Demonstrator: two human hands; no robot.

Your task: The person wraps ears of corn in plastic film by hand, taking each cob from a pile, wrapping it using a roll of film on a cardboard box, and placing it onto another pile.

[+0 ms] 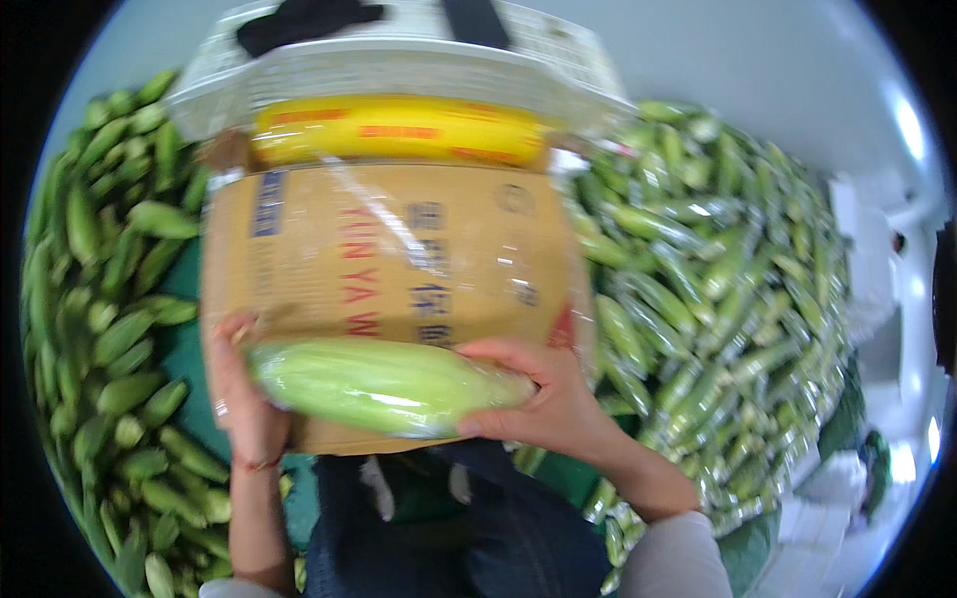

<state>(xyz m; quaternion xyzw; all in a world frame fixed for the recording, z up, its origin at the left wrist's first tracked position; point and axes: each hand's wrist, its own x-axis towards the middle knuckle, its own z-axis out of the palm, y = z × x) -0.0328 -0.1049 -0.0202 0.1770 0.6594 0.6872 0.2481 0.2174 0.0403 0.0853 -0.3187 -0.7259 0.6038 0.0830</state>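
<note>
An ear of corn (374, 387) in its green husk, wrapped in shiny clear film, lies crosswise between my hands above the near part of a cardboard box. My right hand (543, 399) is closed round its narrower right end, with the thumb below and fingers above. At its thick left end my left hand (251, 404) grips it from the side, some fingers hidden behind the corn. Beyond it, across the far edge of the cardboard box (299, 299), sits a yellow roll of plastic film (399, 132). A strip of film shines on the box top.
Unwrapped ears of corn (125, 394) are heaped on the left. To the right lies a large pile of film-wrapped ears (698, 289). A white plastic crate (538, 75) stands behind the roll, with a dark cloth (299, 22) on it. Green floor (184, 349) shows beside the box.
</note>
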